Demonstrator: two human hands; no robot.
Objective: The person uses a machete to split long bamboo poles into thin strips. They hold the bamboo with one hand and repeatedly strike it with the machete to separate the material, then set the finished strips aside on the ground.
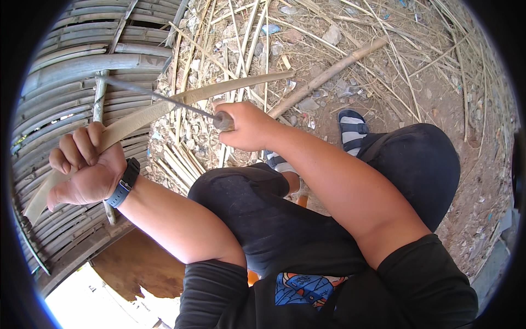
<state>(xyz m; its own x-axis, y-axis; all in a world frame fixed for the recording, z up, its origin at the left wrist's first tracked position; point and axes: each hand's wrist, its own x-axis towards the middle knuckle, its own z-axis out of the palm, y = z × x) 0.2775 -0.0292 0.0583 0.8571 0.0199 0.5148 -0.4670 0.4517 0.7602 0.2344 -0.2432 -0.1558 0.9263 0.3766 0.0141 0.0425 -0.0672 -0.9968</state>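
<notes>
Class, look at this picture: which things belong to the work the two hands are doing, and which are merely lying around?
In use:
- left hand gripping the long pale flat bamboo strip
- right hand holding the thin grey metal blade against that strip

Lying about:
- brown round bamboo pole on the ground
- loose dry straw-coloured splinters
- grey woven bamboo panel
- striped sandal

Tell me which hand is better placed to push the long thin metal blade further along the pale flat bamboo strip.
Probably the right hand: it already grips the handle of the long thin metal blade, which crosses the pale flat bamboo strip. The left hand is closed around the strip's lower part, steadying it.
</notes>
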